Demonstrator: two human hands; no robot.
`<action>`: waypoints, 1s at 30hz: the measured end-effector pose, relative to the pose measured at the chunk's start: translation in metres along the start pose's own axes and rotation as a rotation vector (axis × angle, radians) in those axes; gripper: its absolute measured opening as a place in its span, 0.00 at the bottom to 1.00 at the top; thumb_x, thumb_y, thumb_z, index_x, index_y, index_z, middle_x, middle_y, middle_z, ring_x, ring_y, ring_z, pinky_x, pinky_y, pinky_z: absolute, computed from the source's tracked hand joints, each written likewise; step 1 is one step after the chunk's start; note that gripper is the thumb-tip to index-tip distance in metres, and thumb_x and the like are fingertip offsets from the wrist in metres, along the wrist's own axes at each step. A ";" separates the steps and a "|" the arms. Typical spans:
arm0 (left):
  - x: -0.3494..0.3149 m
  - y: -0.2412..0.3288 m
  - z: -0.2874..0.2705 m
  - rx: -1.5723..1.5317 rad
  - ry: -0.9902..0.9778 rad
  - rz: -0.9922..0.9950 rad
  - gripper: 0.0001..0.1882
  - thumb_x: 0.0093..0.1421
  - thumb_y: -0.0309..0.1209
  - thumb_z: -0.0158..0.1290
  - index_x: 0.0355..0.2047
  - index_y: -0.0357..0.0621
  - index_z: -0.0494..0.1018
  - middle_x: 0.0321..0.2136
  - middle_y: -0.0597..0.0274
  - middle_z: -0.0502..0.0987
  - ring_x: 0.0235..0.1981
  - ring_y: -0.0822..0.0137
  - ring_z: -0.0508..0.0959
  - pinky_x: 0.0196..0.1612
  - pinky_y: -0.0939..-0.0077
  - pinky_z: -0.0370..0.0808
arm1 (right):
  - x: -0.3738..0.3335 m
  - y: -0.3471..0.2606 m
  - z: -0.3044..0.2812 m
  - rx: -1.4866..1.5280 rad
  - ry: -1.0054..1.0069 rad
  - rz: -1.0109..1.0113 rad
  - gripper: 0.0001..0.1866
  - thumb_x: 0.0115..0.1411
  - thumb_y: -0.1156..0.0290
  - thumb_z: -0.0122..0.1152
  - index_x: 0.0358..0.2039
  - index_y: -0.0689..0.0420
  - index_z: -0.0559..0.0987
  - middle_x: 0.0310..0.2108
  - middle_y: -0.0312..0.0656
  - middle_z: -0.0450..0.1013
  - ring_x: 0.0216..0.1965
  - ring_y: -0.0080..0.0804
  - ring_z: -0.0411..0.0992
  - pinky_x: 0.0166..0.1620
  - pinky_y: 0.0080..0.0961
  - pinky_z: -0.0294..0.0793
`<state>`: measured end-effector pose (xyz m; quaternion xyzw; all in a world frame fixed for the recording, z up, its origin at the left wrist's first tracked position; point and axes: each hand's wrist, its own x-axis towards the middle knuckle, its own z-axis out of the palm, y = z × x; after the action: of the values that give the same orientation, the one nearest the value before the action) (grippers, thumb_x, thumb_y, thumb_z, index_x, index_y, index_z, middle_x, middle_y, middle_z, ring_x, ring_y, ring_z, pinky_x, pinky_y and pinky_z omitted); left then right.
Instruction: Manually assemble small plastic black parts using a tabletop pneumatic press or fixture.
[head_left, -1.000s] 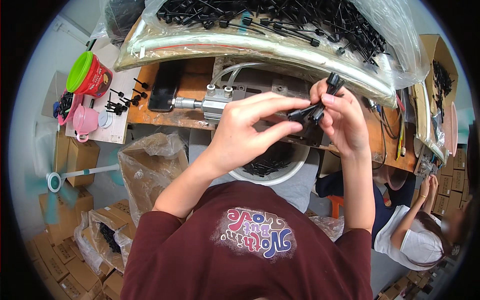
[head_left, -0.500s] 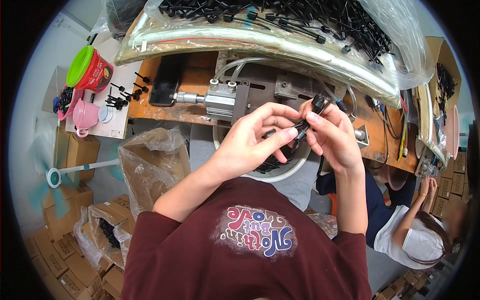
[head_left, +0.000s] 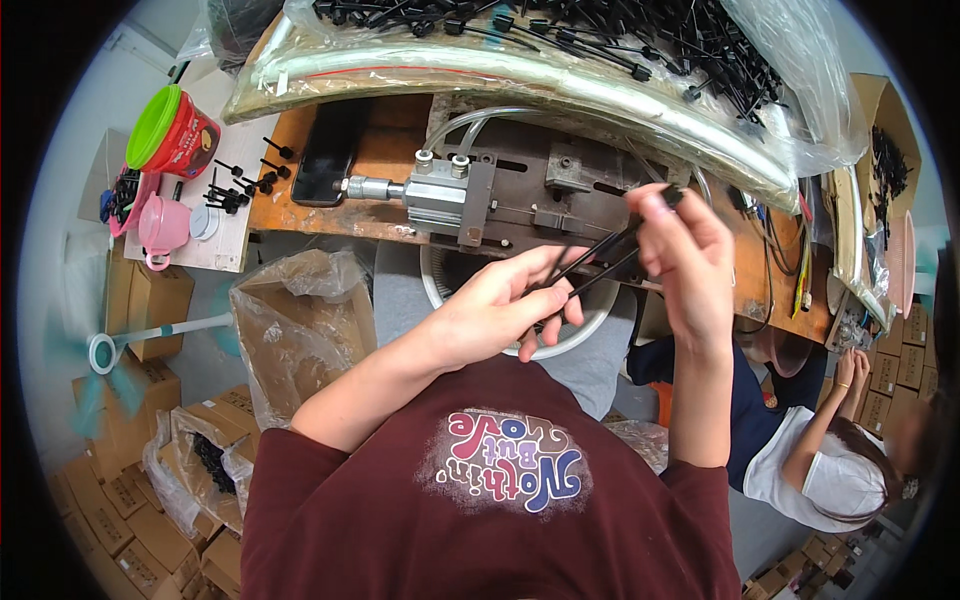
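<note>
Two thin black stemmed plastic parts (head_left: 603,252), blurred by motion, stretch between my hands above the bench's front edge. My left hand (head_left: 490,305) is closed on their lower ends, thumb on top and fingers curled under. At the upper end my right hand (head_left: 688,250) pinches a part near its dark head, thumb against fingers. How many parts each hand holds I cannot tell. Below them a white basket (head_left: 432,275) sits in my lap, partly hidden by my hands, with black parts inside. Behind my hands stands a metal clamping fixture with an air cylinder (head_left: 436,200).
A plastic-lined tray (head_left: 400,75) heaped with black stemmed parts spans the bench's back. To the left are a phone (head_left: 327,160), loose black parts (head_left: 232,190), a red tub (head_left: 185,135) and a pink cup (head_left: 163,225). A co-worker (head_left: 830,465) sits at right.
My right hand has drawn away from my left, up and to the right. The black parts, bunched between my fingertips before, now lie stretched out between both hands.
</note>
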<state>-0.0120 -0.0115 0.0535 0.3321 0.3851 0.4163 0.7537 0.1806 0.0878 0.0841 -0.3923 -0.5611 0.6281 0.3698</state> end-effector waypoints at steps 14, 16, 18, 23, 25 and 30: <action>-0.010 -0.010 -0.014 -0.223 0.220 0.152 0.12 0.74 0.37 0.40 0.39 0.44 0.68 0.33 0.54 0.79 0.29 0.69 0.79 0.26 0.78 0.75 | -0.037 0.054 0.017 -0.769 -0.013 -0.556 0.15 0.49 0.79 0.71 0.40 0.61 0.81 0.49 0.50 0.77 0.47 0.43 0.78 0.47 0.32 0.79; -0.010 -0.006 -0.009 -0.192 0.226 0.183 0.11 0.74 0.36 0.39 0.45 0.42 0.66 0.37 0.50 0.80 0.34 0.66 0.81 0.32 0.75 0.78 | -0.039 0.070 0.021 -0.850 -0.027 -0.538 0.16 0.47 0.79 0.71 0.39 0.61 0.81 0.55 0.50 0.71 0.47 0.44 0.77 0.45 0.35 0.79; -0.010 -0.005 -0.005 -0.161 0.239 0.209 0.13 0.74 0.35 0.38 0.51 0.40 0.64 0.40 0.46 0.80 0.40 0.62 0.82 0.38 0.72 0.81 | -0.037 0.082 0.025 -0.949 -0.031 -0.615 0.14 0.49 0.79 0.69 0.39 0.61 0.81 0.56 0.50 0.71 0.49 0.46 0.76 0.45 0.35 0.79; -0.005 -0.015 -0.007 -0.163 0.293 0.317 0.13 0.74 0.34 0.37 0.53 0.40 0.63 0.37 0.52 0.80 0.41 0.61 0.81 0.46 0.68 0.79 | -0.031 0.086 0.036 -1.195 -0.025 -0.682 0.14 0.48 0.78 0.65 0.38 0.61 0.82 0.55 0.49 0.73 0.38 0.39 0.80 0.39 0.29 0.80; -0.006 -0.014 -0.013 -0.168 0.273 0.298 0.13 0.75 0.36 0.37 0.51 0.41 0.64 0.34 0.54 0.79 0.40 0.61 0.81 0.46 0.69 0.79 | -0.027 0.080 0.038 -1.264 -0.042 -0.660 0.15 0.47 0.76 0.63 0.38 0.62 0.81 0.55 0.53 0.73 0.35 0.35 0.80 0.38 0.28 0.79; 0.001 -0.013 -0.014 -0.079 0.345 0.417 0.12 0.75 0.36 0.36 0.47 0.42 0.66 0.45 0.44 0.79 0.45 0.60 0.81 0.51 0.66 0.76 | -0.029 0.071 0.040 -1.368 -0.094 -0.576 0.16 0.47 0.75 0.64 0.39 0.61 0.81 0.53 0.51 0.75 0.29 0.33 0.79 0.33 0.25 0.78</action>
<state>-0.0183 -0.0139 0.0357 0.2986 0.4144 0.6277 0.5874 0.1547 0.0381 0.0187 -0.3450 -0.9228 0.0330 0.1685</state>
